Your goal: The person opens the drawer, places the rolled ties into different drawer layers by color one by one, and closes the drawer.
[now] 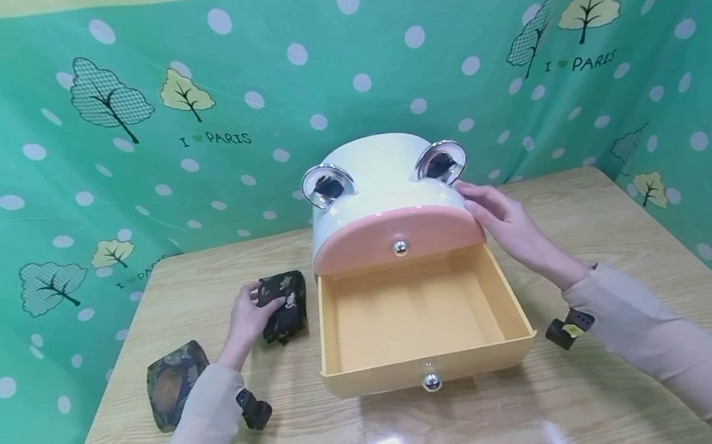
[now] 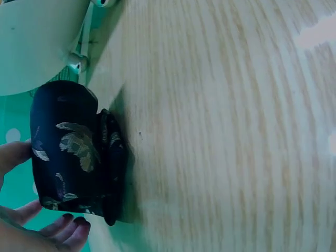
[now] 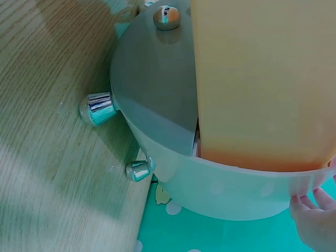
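Observation:
My left hand grips a small black pouch with a pale flower pattern, thumb on one side and fingers on the other. In the left wrist view the pouch stands on its edge close over the wood. A white frog-shaped drawer box, with chrome-rimmed eyes and a pink upper drawer front, is at the middle. Its lower, cream drawer is pulled out and holds nothing. My right hand rests its fingers against the box's right side.
Left of the pouch, a dark patterned case with a brownish oval on it lies near my left forearm. Chrome knobs stick out from both drawers. A green dotted curtain hangs behind the wooden table and along its sides.

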A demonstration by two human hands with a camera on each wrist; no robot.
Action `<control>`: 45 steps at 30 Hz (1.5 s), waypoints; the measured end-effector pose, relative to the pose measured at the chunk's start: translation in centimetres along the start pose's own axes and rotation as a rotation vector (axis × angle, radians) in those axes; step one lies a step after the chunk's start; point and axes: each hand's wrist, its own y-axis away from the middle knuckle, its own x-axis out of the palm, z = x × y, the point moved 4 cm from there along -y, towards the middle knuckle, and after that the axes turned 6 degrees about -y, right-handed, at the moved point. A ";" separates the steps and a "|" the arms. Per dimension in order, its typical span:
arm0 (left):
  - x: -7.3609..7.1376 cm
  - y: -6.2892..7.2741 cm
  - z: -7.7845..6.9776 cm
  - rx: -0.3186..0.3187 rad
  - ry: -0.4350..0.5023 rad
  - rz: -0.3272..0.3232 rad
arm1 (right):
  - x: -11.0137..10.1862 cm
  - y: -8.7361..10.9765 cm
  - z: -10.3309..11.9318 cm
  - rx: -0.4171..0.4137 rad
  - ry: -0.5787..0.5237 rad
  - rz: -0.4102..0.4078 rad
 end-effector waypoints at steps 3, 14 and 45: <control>0.3 0.0 0.3 -0.005 -0.007 0.008 | 0.0 0.0 -0.1 -0.003 -0.004 0.002; 1.0 -0.3 1.0 -0.008 -0.028 0.041 | 0.0 0.0 -0.2 -0.012 0.004 0.005; 1.5 -0.9 0.9 -0.057 -0.001 0.089 | 0.0 0.0 -0.2 -0.006 -0.005 -0.003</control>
